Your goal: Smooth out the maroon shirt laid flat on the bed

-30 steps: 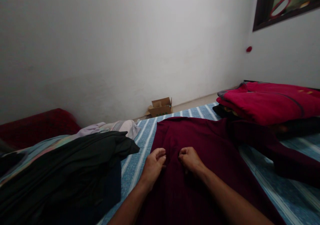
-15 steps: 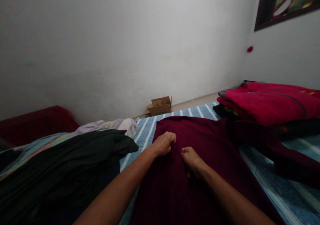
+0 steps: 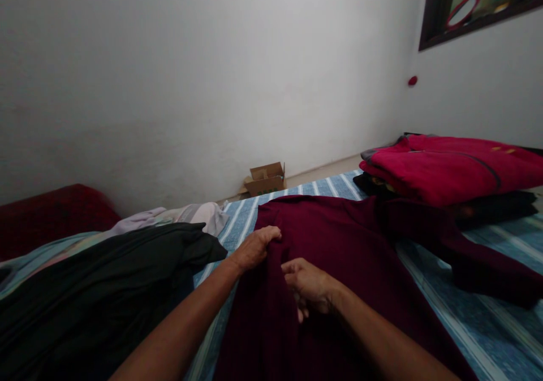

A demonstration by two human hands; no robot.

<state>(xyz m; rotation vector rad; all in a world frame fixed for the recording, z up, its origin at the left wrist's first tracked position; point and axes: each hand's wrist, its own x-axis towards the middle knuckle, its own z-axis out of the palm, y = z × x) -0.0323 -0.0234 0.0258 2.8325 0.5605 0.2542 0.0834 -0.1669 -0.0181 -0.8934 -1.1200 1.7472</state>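
A dark maroon shirt [image 3: 339, 239] lies spread on a blue striped bedsheet [image 3: 492, 324], one sleeve trailing off to the right. My left hand [image 3: 254, 246] pinches a fold of the shirt's cloth near its left edge. My right hand [image 3: 307, 285] sits just right of it, fingers curled on the same raised fold. Both forearms reach in from the bottom of the head view.
A heap of black and pale clothes [image 3: 106, 279] lies at my left. A stack of folded red garments [image 3: 449, 166] rests at the right. A small open cardboard box [image 3: 265, 178] stands on the floor by the white wall. A dark red cushion [image 3: 51, 214] sits far left.
My left hand moved up the shirt, then drew back left, gathering the cloth into a fold. My right hand shifted left and toward me onto that fold.
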